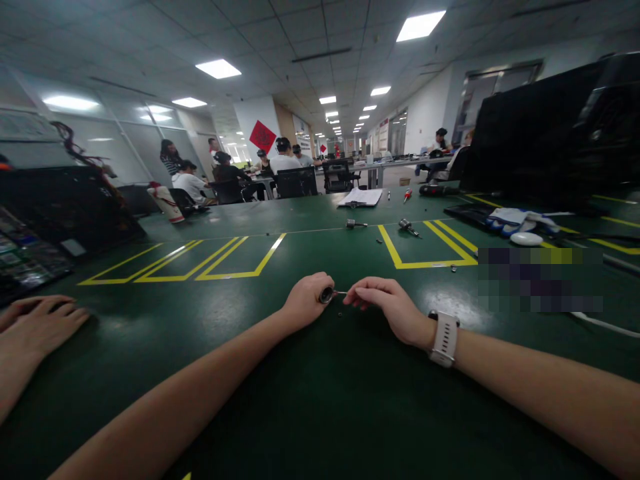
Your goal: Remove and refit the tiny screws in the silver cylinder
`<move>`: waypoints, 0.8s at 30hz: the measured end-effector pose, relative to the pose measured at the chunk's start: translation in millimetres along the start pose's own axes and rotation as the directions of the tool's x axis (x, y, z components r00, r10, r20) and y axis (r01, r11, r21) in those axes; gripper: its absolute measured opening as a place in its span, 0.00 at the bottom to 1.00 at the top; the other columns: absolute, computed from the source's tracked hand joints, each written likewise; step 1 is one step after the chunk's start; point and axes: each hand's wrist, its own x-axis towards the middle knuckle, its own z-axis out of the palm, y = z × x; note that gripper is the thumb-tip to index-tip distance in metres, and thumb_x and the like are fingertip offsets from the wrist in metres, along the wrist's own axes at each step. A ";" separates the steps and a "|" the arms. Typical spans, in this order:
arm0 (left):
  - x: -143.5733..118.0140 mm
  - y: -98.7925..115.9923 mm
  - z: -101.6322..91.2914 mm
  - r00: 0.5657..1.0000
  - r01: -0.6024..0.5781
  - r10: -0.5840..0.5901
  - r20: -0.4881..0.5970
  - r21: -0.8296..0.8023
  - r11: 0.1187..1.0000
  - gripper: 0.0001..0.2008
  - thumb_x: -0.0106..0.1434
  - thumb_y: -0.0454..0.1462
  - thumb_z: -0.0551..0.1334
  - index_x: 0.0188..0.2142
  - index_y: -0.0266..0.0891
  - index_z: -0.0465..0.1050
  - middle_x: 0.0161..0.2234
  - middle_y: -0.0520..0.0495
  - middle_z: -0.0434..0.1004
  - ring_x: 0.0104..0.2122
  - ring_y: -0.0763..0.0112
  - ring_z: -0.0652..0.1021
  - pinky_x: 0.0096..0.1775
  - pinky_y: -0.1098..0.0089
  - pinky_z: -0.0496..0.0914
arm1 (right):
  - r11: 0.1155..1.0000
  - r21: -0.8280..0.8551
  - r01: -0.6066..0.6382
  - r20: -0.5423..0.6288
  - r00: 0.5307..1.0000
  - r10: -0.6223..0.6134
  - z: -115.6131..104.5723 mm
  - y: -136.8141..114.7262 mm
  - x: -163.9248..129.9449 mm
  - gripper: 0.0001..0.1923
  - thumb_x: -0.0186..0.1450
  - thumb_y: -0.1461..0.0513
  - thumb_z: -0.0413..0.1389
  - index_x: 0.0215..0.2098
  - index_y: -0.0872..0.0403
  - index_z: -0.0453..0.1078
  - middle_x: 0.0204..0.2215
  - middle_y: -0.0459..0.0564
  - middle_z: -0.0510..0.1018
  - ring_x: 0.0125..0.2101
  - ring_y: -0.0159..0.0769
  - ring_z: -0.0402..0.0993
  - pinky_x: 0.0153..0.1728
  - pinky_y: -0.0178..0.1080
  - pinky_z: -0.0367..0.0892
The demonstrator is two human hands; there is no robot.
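Note:
My left hand (306,300) is closed around a small dark round metal part (327,295) just above the green table (310,400). A thin metal pin or tool (341,293) reaches from my right hand (387,308) into that part; the right fingers pinch it. A white watch (444,338) is on my right wrist. A tiny dark screw (340,314) lies on the table under the hands.
Another person's hand (35,323) rests at the left edge. Two small metal parts (409,227) lie farther back among yellow floor-style lines (425,263). A clipboard (360,197), a red screwdriver (407,195), gloves (513,219) and dark equipment (550,133) stand behind. People sit at far desks.

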 end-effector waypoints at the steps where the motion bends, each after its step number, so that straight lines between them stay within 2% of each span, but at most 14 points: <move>1: 0.0 0.4 -0.3 1.000 0.000 0.000 0.004 0.004 1.000 0.06 0.58 0.33 0.58 0.25 0.38 0.63 0.24 0.52 0.64 0.25 0.72 0.67 0.28 0.71 0.59 | 1.000 -0.007 0.000 0.005 1.000 0.000 0.6 -0.6 -0.5 0.07 0.58 0.63 0.56 0.27 0.56 0.75 0.29 0.50 0.79 0.30 0.34 0.69 0.35 0.39 0.60; 10: -1.0 1.5 -2.3 1.000 -0.010 0.010 0.004 -0.017 1.000 0.08 0.60 0.35 0.57 0.24 0.38 0.64 0.24 0.52 0.64 0.25 0.73 0.67 0.28 0.72 0.60 | 0.989 0.095 -0.110 0.040 0.993 0.107 -7.8 1.2 6.4 0.10 0.58 0.60 0.53 0.29 0.57 0.74 0.30 0.53 0.79 0.29 0.34 0.71 0.33 0.40 0.62; 18: 0.4 1.6 -1.2 1.000 0.010 -0.010 0.009 0.010 1.000 0.07 0.59 0.34 0.57 0.25 0.38 0.64 0.24 0.52 0.65 0.25 0.72 0.67 0.28 0.71 0.60 | 0.998 0.049 -0.035 -0.010 0.999 0.036 -2.3 -1.7 1.4 0.07 0.57 0.62 0.55 0.27 0.56 0.74 0.29 0.50 0.79 0.29 0.34 0.69 0.34 0.39 0.60; 24: -0.2 2.9 -1.6 1.000 0.005 -0.006 0.018 0.028 1.000 0.06 0.58 0.32 0.57 0.25 0.38 0.65 0.24 0.52 0.65 0.26 0.71 0.67 0.29 0.71 0.60 | 0.994 0.067 -0.088 0.027 0.996 0.087 -5.3 0.9 4.5 0.08 0.58 0.62 0.54 0.28 0.57 0.74 0.29 0.52 0.79 0.29 0.34 0.70 0.33 0.39 0.61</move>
